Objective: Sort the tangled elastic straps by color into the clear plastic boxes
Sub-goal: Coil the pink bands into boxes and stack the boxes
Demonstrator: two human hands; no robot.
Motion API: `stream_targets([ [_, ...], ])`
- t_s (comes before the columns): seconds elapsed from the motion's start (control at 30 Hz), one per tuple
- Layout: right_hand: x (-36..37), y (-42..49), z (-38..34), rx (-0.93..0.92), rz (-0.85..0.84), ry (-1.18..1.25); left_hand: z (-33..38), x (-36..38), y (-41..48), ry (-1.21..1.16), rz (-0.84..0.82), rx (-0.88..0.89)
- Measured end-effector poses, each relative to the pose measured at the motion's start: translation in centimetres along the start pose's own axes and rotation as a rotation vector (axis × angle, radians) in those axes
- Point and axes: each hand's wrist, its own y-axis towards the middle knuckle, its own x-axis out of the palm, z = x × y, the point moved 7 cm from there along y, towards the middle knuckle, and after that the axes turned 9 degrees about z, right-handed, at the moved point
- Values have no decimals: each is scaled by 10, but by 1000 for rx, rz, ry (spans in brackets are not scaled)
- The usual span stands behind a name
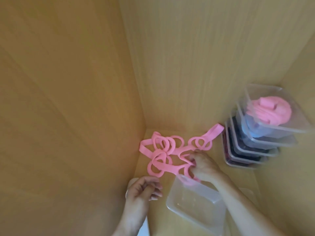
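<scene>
Flat, soft pink straps (pixel 170 150) sprawl in looping rings across the smooth wooden floor (pixel 281 176), mid-frame, pushed into the corner. The right hand (pixel 202 165) has its fingers curled tight, pinching a bunch of loops. The left hand (pixel 144 188), lower centre, sits loosely curled, gripping nothing, just beside the nearest loop. An empty clear box (pixel 196 206) lies below the tangle. A stack of clear boxes (pixel 252 147) crowds the right wall, with pink straps inside the top one. Wooden walls (pixel 68 99) hem in the left and back.
</scene>
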Motion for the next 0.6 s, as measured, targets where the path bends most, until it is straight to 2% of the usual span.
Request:
stream_targets([
  [0.17, -37, -5, 6, 5, 173, 240, 2, 8, 7, 21, -22, -4],
  [0.27, -57, -8, 2, 44, 211, 488, 6, 21, 21, 115, -32, 46],
  [0.43, -86, -9, -6, 46, 222, 602, 3, 65, 49, 536, -116, 239],
  [0.6, -99, -17, -2, 79, 270, 715, -16, 114, 70, 949, -318, 243],
])
